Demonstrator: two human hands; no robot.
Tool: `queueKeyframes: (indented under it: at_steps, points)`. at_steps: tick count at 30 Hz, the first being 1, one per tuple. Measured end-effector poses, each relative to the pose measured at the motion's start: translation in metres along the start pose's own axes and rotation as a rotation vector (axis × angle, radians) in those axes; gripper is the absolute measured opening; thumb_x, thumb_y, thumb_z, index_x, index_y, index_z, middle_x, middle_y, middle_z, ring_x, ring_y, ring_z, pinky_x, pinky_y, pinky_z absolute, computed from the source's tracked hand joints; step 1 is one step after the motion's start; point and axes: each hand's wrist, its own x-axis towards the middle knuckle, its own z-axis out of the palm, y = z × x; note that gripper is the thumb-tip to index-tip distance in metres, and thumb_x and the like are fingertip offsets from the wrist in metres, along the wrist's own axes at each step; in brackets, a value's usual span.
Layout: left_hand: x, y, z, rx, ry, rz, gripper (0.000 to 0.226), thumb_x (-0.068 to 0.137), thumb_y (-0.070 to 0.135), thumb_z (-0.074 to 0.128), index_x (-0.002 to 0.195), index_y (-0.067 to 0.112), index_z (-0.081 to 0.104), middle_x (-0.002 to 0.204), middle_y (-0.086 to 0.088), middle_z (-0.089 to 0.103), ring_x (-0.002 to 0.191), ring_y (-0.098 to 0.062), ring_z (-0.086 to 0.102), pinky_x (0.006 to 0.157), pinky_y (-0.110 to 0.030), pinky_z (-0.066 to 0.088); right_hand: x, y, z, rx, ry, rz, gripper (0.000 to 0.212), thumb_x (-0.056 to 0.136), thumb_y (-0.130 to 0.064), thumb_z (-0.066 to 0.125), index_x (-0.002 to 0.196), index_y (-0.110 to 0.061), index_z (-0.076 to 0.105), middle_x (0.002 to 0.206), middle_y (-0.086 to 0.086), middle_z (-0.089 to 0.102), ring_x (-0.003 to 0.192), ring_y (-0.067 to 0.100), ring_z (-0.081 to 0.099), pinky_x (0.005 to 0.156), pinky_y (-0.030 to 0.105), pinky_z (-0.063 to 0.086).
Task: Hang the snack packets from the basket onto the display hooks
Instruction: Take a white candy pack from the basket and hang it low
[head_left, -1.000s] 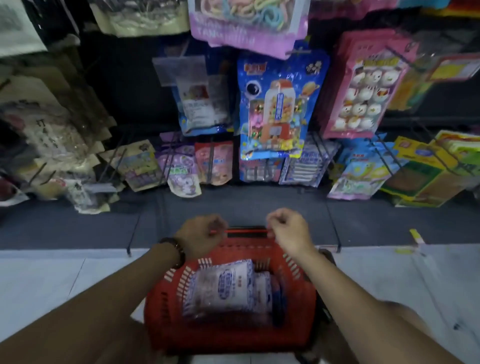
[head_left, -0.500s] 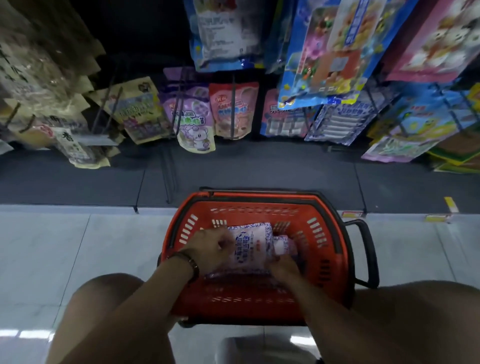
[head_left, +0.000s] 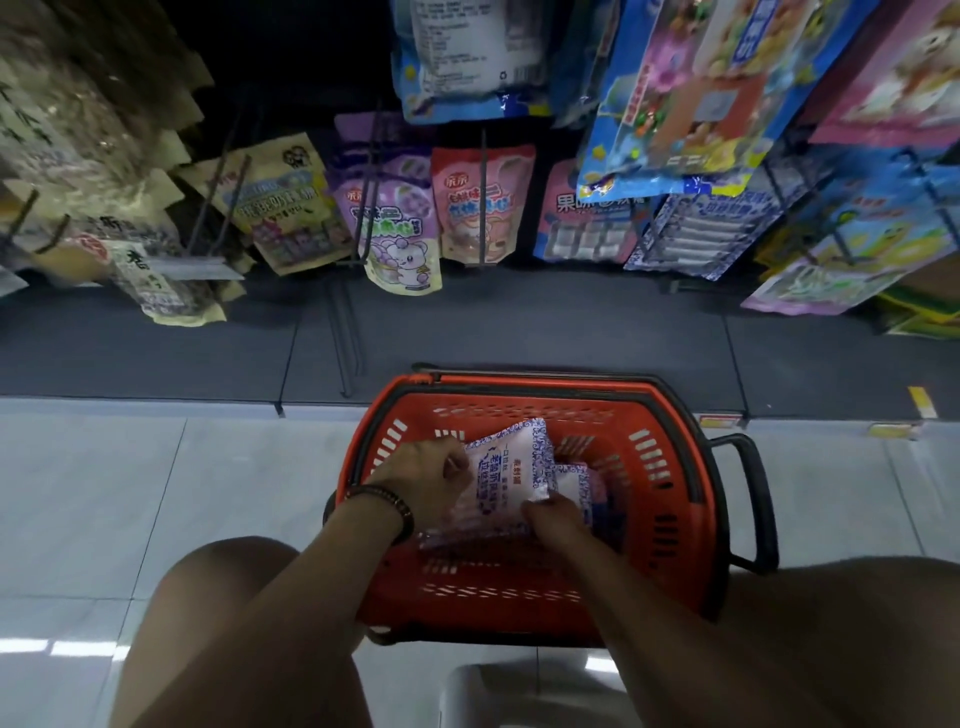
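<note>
Both left hand (head_left: 427, 480) and right hand (head_left: 557, 518), curled, seemingly grip packet (head_left: 511, 467).

Red basket (head_left: 670, 499), blue-patterned white packet (head_left: 511, 475)

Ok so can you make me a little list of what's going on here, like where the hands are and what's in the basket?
place: shop aisle, red basket on pale floor tiles, in front of the display hooks
top packet: white-and-blue packet, tilted, inside the basket
left hand: grips the packet's left edge
right hand: grips its lower corner
underneath: more packets in the basket
hung up yet: no, not yet
</note>
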Motion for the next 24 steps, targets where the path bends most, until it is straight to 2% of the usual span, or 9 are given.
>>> queueKeyframes:
  at_steps: [2,4,6,9,12,15,17,20,24]
  points:
    - [-0.003,0.001,-0.002,0.014,0.000,-0.018,0.012,0.097,0.042,0.065,0.104,0.033,0.069,0.104,0.007,0.072,0.098,-0.015,0.068,0.086,-0.029,0.054,-0.010,0.002,-0.007,0.050,-0.012,-0.050,0.028,0.100,-0.018,0.063,0.127,-0.012,0.069,0.099,0.006,0.071,0.079,0.020,0.065,0.081,0.034,0.055]
    - [-0.009,0.001,-0.002,0.017,0.009,-0.026,0.004,0.097,0.039,0.064,0.100,0.036,0.065,0.107,0.006,0.071,0.100,-0.017,0.067,0.087,-0.030,0.053,-0.018,0.008,-0.018,0.076,-0.041,-0.131,0.032,0.095,-0.025,0.066,0.124,-0.013,0.073,0.102,0.006,0.079,0.093,0.029,0.074,0.096,0.043,0.060]
    - [-0.017,0.003,-0.002,0.029,0.016,-0.038,0.007,0.096,0.034,0.062,0.101,0.039,0.060,0.114,0.001,0.070,0.101,-0.019,0.065,0.090,-0.032,0.055,-0.018,0.016,-0.031,0.101,-0.068,-0.218,0.035,0.090,-0.025,0.067,0.122,-0.012,0.074,0.107,0.013,0.081,0.101,0.037,0.075,0.099,0.051,0.059]
    - [-0.028,0.010,0.000,-0.047,0.066,-0.060,0.034,0.091,0.034,0.071,0.122,0.030,0.058,0.132,-0.005,0.065,0.112,-0.021,0.062,0.093,-0.031,0.051,-0.063,-0.002,-0.063,0.179,-0.122,-0.339,0.023,0.100,-0.003,0.062,0.119,-0.009,0.072,0.108,0.013,0.078,0.101,0.035,0.072,0.085,0.041,0.059]
    - [-0.040,0.027,-0.008,-0.172,0.089,-0.036,0.074,0.085,0.041,0.082,0.148,0.021,0.048,0.146,-0.002,0.055,0.129,-0.024,0.056,0.097,-0.027,0.042,-0.103,-0.022,-0.098,0.157,-0.239,-0.418,0.024,0.107,-0.003,0.054,0.116,-0.021,0.068,0.110,0.005,0.078,0.098,0.024,0.074,0.079,0.043,0.065]
    - [-0.060,0.047,-0.028,-0.324,0.107,0.124,0.090,0.075,0.040,0.089,0.152,0.021,0.048,0.152,0.005,0.053,0.140,-0.019,0.052,0.110,-0.033,0.043,-0.136,-0.039,-0.134,0.139,-0.316,-0.568,0.027,0.107,-0.003,0.056,0.124,-0.021,0.067,0.118,0.011,0.076,0.104,0.025,0.072,0.081,0.043,0.063]
    - [-0.076,0.057,-0.036,-0.484,0.055,0.228,0.084,0.072,0.037,0.090,0.147,0.026,0.053,0.147,0.009,0.061,0.136,-0.016,0.058,0.111,-0.041,0.049,-0.162,-0.050,-0.154,0.131,-0.350,-0.636,0.031,0.107,-0.003,0.057,0.131,-0.020,0.066,0.120,0.007,0.078,0.105,0.020,0.073,0.084,0.041,0.063]
    - [-0.098,0.068,-0.036,-0.563,0.101,0.312,0.067,0.077,0.013,0.091,0.136,0.026,0.061,0.132,0.012,0.071,0.123,-0.013,0.068,0.103,-0.041,0.056,-0.196,-0.064,-0.177,0.083,-0.314,-0.743,0.029,0.104,0.000,0.060,0.125,-0.017,0.070,0.114,-0.004,0.080,0.103,0.009,0.075,0.089,0.024,0.058]
    - [-0.124,0.082,-0.031,-0.724,0.136,0.313,0.045,0.088,0.000,0.079,0.128,0.016,0.067,0.124,0.004,0.077,0.114,-0.019,0.073,0.100,-0.044,0.059,-0.211,-0.066,-0.190,0.170,-0.126,-0.790,0.025,0.099,-0.018,0.075,0.124,-0.016,0.073,0.116,0.001,0.081,0.108,0.023,0.077,0.096,0.037,0.059]
